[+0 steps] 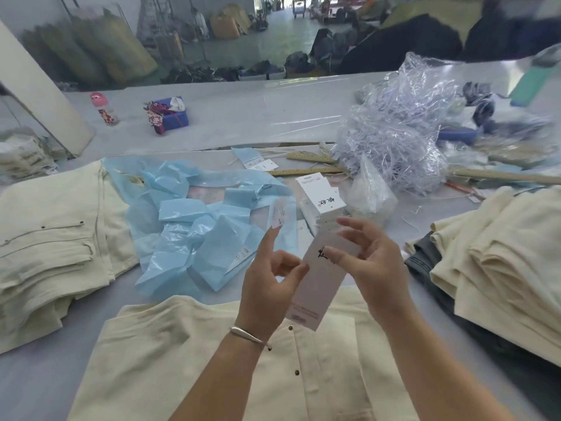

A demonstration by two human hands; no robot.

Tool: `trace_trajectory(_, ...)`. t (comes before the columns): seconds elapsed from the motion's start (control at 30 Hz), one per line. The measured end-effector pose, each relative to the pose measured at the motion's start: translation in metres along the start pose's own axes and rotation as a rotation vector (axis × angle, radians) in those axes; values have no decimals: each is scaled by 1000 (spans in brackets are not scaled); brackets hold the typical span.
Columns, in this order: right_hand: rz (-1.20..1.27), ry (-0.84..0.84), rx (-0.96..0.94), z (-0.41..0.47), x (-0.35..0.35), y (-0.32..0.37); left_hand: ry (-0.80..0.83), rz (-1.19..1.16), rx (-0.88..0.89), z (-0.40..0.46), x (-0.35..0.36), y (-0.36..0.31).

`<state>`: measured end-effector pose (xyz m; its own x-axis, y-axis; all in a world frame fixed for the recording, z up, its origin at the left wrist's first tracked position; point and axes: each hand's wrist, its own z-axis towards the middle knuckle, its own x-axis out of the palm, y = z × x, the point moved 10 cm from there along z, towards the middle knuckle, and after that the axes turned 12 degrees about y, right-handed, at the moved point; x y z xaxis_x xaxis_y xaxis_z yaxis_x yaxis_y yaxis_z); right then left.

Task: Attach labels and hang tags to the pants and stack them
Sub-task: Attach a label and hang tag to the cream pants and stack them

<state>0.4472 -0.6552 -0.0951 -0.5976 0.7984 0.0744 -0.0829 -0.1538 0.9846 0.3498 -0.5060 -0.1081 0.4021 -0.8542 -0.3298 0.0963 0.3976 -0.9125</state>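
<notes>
The desk [212,117] carries everything. Cream pants [230,369] lie flat directly below both sets of fingers, waistband and dark buttons up. A stack [51,238] of folded cream pants sits well left of the left fingers, and a second pile [501,259] lies just right of the right fingers. Crumpled blue bags [194,220] spread beyond the left fingers. A heap of clear plastic [394,129] rises well beyond the right fingers. A bundle of white tags [321,199] stands just beyond the right fingertips.

The right hand [370,262] holds a long white tag [312,287] above the pants, thumb pressed on its printed face and the other fingers spread loosely behind it. The left hand [270,287] has its index finger raised, with a small label [277,215] stuck on the tip; its remaining fingers curl inward, thumb touching the tag's left edge. A silver bangle [246,334] rings the left wrist.
</notes>
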Motion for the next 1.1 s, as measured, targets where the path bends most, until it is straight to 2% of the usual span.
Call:
trace_trajectory(0.07,85,-27,132,-23,7,-22,-71,-112,-47,-12,-5,4)
trace_trajectory(0.13,88,18,212,-44,20,-38,-140,-159,-97,-23,-9,9)
trace_trajectory(0.27,-78,0,159,-65,28,-34,-260,128,-33,-45,-18,-14)
trace_trajectory(0.3,-144,11,135,-67,30,-28,-227,122,-9,-48,-13,-18)
trace_trajectory(0.37,-205,78,103,-71,37,-18,-76,-56,-14,-50,5,-19)
trace_trajectory(0.47,-12,274,110,-80,53,-15,91,-357,-85,-53,26,-15)
trace_trajectory(0.53,132,354,125,-86,57,-15,107,-522,-114,-56,28,-13)
trace_trajectory(0.63,200,351,123,-87,56,-13,115,-628,-102,-59,27,-18)
trace_trajectory(0.77,270,330,115,-86,57,-12,80,-653,-85,-61,24,-19)
trace_trajectory(0.87,300,338,133,-84,57,-17,40,-585,-70,-61,18,-18)
trace_trajectory(0.93,263,269,152,-78,48,-24,-21,-476,-72,-59,10,-14)
trace_trajectory(1.1,-109,-180,101,-45,-17,-34,-280,-120,-85,-65,-33,-1)
